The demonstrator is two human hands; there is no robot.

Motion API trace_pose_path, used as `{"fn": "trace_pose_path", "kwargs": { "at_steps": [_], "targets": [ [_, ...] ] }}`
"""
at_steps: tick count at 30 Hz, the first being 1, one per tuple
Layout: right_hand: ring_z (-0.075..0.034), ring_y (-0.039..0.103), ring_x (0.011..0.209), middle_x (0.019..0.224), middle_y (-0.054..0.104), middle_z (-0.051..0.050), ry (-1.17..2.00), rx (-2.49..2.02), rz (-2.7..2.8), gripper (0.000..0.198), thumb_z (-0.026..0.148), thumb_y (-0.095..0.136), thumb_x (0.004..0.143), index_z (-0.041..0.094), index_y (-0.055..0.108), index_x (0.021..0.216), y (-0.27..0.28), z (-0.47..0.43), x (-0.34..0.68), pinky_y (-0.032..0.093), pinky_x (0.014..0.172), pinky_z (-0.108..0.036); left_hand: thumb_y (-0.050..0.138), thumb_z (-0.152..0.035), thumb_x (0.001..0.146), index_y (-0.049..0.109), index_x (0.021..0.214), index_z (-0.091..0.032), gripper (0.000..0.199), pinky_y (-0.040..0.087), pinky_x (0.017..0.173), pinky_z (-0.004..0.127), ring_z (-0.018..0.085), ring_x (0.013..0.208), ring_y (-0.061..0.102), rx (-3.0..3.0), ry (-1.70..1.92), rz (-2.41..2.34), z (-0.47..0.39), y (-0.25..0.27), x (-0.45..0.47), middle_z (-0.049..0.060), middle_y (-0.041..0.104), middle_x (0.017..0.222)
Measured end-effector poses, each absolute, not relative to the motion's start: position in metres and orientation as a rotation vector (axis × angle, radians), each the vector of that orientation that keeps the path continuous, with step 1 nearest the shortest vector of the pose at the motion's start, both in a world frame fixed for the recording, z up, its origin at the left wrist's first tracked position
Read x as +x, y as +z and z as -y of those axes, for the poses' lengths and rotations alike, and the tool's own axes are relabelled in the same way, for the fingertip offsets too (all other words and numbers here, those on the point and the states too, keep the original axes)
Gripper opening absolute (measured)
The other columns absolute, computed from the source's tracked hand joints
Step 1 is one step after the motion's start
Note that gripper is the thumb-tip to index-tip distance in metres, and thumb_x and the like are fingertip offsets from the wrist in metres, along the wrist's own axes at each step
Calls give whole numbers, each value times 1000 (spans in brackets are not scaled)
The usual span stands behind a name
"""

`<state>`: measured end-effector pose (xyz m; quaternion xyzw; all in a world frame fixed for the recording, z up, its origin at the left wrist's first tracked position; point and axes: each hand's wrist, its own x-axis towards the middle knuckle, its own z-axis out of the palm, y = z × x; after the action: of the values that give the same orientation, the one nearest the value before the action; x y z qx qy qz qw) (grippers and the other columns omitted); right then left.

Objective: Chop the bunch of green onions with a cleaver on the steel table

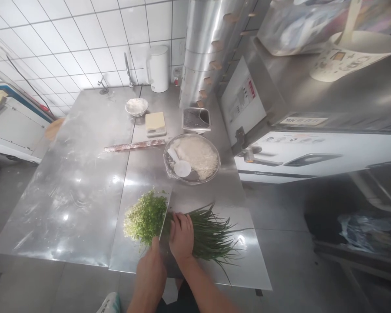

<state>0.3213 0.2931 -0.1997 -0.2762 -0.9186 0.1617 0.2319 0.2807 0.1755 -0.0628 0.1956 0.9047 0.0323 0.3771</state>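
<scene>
My left hand (151, 266) is closed around the handle of a knife (164, 217), whose broad blade stands on edge and points away from me. Left of the blade lies a heap of finely chopped green chives (145, 217). On the right, my right hand (182, 234) is closed over the bundle of long uncut chives (210, 234), fingertips close to the blade. The leaves fan out to the right on the steel table (234, 269). What lies beneath my right palm is hidden.
Beyond the chives stands a large bowl (198, 152) of white crumbly food with a white scoop (182, 168). Farther back are a steel container (196, 118), a kitchen scale (155, 123), a wrapped stick (135, 145), a small bowl (137, 106) and a kettle (158, 69). A steel-topped appliance (280, 100) borders the right.
</scene>
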Motion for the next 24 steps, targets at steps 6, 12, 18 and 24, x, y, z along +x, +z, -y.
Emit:
{"fn": "trace_pose_path", "kwargs": {
  "at_steps": [6, 12, 18, 24],
  "targets": [
    [-26, 65, 120, 117, 75, -10, 437, -752, 2508, 28, 18, 57, 100, 16, 68, 126, -208, -294, 320, 50, 116, -54, 27, -13, 105, 40, 146, -19, 43, 41, 72, 32, 24, 100, 76, 485, 97, -2316, -166, -44, 279, 10, 78, 114],
    [-25, 65, 120, 117, 75, -10, 418, -767, 2492, 26, 18, 60, 99, 17, 68, 124, -209, -293, 320, 49, 116, -54, 30, -6, 101, 47, 136, -20, 42, 41, 71, 31, 24, 99, 75, 506, 106, -2271, -180, -33, 280, 9, 76, 113],
    [-25, 67, 118, 114, 76, -9, 460, -765, 2464, 24, 17, 61, 98, 17, 68, 121, -207, -294, 320, 49, 115, -52, 31, 2, 94, 50, 142, -16, 55, 47, 74, 29, 22, 99, 75, 502, -15, -2275, -190, -46, 290, 14, 75, 116],
    [-26, 67, 117, 110, 77, -10, 448, -758, 2462, 32, 10, 47, 99, 17, 67, 123, -206, -295, 319, 50, 114, -52, 27, 1, 93, 47, 155, -16, 68, 57, 81, 35, 25, 101, 78, 378, -209, -2193, -166, -68, 322, 20, 68, 141]
  ]
}}
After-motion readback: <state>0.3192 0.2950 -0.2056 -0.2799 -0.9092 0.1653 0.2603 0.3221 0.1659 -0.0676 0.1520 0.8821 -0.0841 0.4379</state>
